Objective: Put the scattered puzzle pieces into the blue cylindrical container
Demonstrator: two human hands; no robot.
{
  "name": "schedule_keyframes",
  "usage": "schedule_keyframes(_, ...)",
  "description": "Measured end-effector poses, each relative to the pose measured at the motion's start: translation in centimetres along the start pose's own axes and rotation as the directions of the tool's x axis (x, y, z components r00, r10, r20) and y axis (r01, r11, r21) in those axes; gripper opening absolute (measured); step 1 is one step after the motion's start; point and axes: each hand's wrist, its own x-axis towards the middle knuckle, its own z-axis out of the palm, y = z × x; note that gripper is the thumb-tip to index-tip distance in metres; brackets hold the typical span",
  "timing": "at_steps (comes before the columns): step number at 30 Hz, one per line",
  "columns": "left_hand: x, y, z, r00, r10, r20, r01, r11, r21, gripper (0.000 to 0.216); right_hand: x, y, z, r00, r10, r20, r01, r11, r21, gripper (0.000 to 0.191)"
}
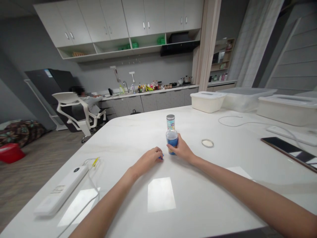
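My right hand (183, 149) is wrapped round the side of a blue jar (172, 141) with a clear upper rim, which stands upright on the white table (123, 138). Just behind it is a second jar (170, 122), with a silver lid and a printed label. To the left, my left hand (150, 159) rests low at the tabletop, fingers curled on a small blue piece (160, 156); most of it is hidden, so its kind does not show. A round lid (207, 143) with a metallic rim lies flat to the right of my right hand.
A white power bank-like block (61, 190) with a cable lies at the left. On the right are a dark phone (289, 152), a white cable and power strip (292, 135). Plastic bins (208, 101) line the back right. A person (90, 102) sits beyond the table.
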Motion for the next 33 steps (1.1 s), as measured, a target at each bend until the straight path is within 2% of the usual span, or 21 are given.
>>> schedule_keyframes(5, 0.0, -0.6, -0.3, 0.997, -0.01, -0.073, 0.003, 0.996, -0.094, 0.005, -0.6, -0.8, 0.2, 0.997, -0.046, 0.066, 0.047, 0.999, -0.024, 0.038)
schedule_keyframes(8, 0.1, -0.2, -1.0, 0.979, -0.045, -0.199, 0.015, 0.989, -0.149, 0.012, -0.8, -1.4, -0.2, 0.991, -0.094, 0.097, 0.1, 0.994, -0.05, 0.037)
schedule_keyframes(10, 0.0, 0.4, -1.8, 0.915, -0.133, -0.381, 0.048, 0.973, -0.225, 0.018, -0.9, -1.8, -0.4, 0.981, -0.152, 0.123, 0.159, 0.986, -0.054, 0.038)
schedule_keyframes(12, 0.1, 1.2, -2.6, 0.797, -0.222, -0.561, 0.036, 0.946, -0.323, 0.024, -1.1, -2.0, -0.5, 0.966, -0.214, 0.147, 0.224, 0.973, -0.056, 0.04)
schedule_keyframes(13, 0.0, 1.6, -2.9, 0.744, -0.245, -0.622, 0.005, 0.933, -0.36, 0.025, -1.1, -2.1, -0.5, 0.956, -0.244, 0.16, 0.257, 0.965, -0.062, 0.041)
schedule_keyframes(14, 0.0, 2.0, -3.1, 0.711, -0.246, -0.658, -0.03, 0.925, -0.378, 0.026, -1.1, -2.1, -0.5, 0.947, -0.272, 0.171, 0.287, 0.955, -0.071, 0.042)
schedule_keyframes(15, 0.0, 2.3, -3.2, 0.699, -0.232, -0.676, -0.062, 0.922, -0.381, 0.027, -1.1, -2.1, -0.4, 0.937, -0.299, 0.181, 0.317, 0.945, -0.082, 0.042)
schedule_keyframes(19, -0.2, 2.8, -3.2, 0.756, -0.112, -0.645, -0.123, 0.943, -0.308, 0.021, -1.1, -2.1, 0.1, 0.906, -0.378, 0.19, 0.404, 0.906, -0.125, 0.042)
schedule_keyframes(22, -0.3, 2.7, -3.0, 0.818, 0.051, -0.572, -0.179, 0.969, -0.169, 0.018, -1.0, -2.3, 0.3, 0.887, -0.419, 0.194, 0.449, 0.881, -0.148, 0.041)
schedule_keyframes(25, -0.2, 2.6, -2.9, 0.83, 0.189, -0.525, -0.224, 0.974, -0.003, 0.027, -1.0, -2.3, 0.3, 0.901, -0.394, 0.181, 0.419, 0.897, -0.137, 0.043)
schedule_keyframes(27, -0.2, 2.4, -2.8, 0.802, 0.177, -0.57, -0.187, 0.982, 0.043, 0.03, -0.9, -1.9, 0.2, 0.938, -0.306, 0.161, 0.324, 0.941, -0.098, 0.044)
schedule_keyframes(29, -0.1, 2.1, -2.5, 0.78, 0.096, -0.619, -0.089, 0.995, 0.042, 0.029, -0.7, -1.3, 0.3, 0.976, -0.169, 0.135, 0.176, 0.983, -0.043, 0.043)
schedule_keyframes(31, -0.1, 1.5, -2.0, 0.809, 0.009, -0.588, 0.015, 0.999, 0.036, 0.028, -0.5, -0.6, 0.3, 0.994, -0.035, 0.106, 0.033, 0.999, 0.021, 0.042)
schedule_keyframes(33, -0.1, 0.6, -1.2, 0.884, -0.046, -0.464, 0.084, 0.995, 0.061, 0.028, -0.2, -0.1, 0.4, 0.995, 0.05, 0.09, -0.057, 0.995, 0.08, 0.043)
